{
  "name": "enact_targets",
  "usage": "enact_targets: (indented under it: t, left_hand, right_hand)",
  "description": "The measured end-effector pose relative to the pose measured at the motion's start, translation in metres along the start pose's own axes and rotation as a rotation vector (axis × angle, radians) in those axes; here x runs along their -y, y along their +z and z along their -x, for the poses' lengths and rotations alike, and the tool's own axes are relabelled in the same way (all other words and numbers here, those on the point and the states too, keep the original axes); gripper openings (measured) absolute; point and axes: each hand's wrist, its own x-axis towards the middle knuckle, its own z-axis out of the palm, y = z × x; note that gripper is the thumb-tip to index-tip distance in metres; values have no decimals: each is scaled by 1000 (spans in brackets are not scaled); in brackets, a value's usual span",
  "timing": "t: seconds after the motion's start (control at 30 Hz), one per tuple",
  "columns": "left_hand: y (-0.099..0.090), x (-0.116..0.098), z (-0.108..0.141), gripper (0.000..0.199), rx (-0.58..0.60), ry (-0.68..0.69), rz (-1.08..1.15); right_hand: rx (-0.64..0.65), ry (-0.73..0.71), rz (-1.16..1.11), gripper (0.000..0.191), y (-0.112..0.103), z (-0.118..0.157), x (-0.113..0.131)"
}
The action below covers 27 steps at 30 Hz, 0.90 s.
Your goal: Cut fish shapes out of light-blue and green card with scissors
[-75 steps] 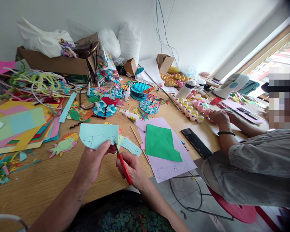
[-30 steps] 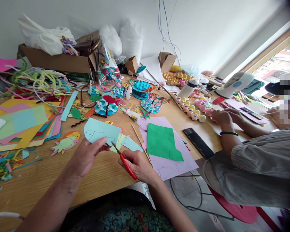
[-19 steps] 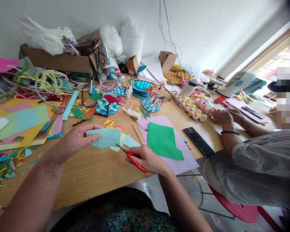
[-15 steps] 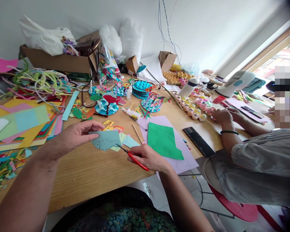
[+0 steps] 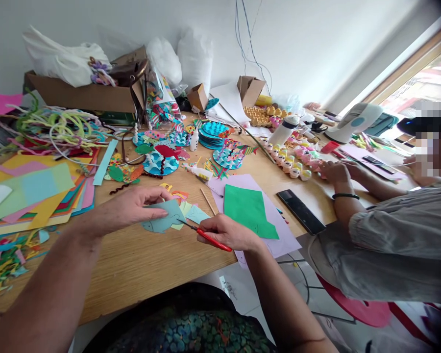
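Observation:
Pinched between the thumb and fingers of my left hand [image 5: 143, 208] is a blue-grey piece of paper [image 5: 159, 223] with a fish outline drawn on it. My right hand [image 5: 230, 230] grips red-handled scissors [image 5: 213, 239], their blades at the right edge of the paper near the fish's tail. Below and behind the paper lie pale yellow and light blue paper scraps [image 5: 196, 214]. To the right of my right hand, a green sheet [image 5: 244, 208] rests on a lilac sheet [image 5: 284, 245].
Coloured papers [image 5: 33, 189] and paper clippings [image 5: 18, 260] cover the table's left side. Decorated blue paper plates [image 5: 159, 164], a glue bottle [image 5: 200, 172] and a black phone [image 5: 301, 212] lie farther off. At the right sits another person [image 5: 400, 245], hands near small painted figures [image 5: 290, 166].
My left hand has shifted right along the paper, its thumb now farther over the sheet. The paper has turned slightly, and the scissors have moved a little right and up.

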Motion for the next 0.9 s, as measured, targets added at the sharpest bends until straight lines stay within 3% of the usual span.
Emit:
enact_targets:
  t: [0.1, 0.3, 0.43, 0.57, 0.73, 0.9]
  left_hand:
    - [4, -2, -2, 12, 104, 10, 108]
    - [17, 3, 2, 17, 5, -67, 352]
    - [26, 7, 7, 19, -38, -128, 507]
    - [36, 12, 9, 24, -80, -200, 647]
    - [51, 13, 12, 36, -225, -254, 845]
    - [61, 12, 12, 36, -256, -267, 901]
  right_hand:
    - [-1, 6, -87, 39, 1, 0, -2]
    - [-24, 45, -518, 43, 17, -6, -11]
    - [-67, -62, -730, 45, 36, -13, -19]
    - [-151, -110, -821, 46, 52, -19, -20]
    - [-248, -106, -917, 48, 68, -23, -16]
    - [-302, -80, -938, 52, 78, -25, -12]
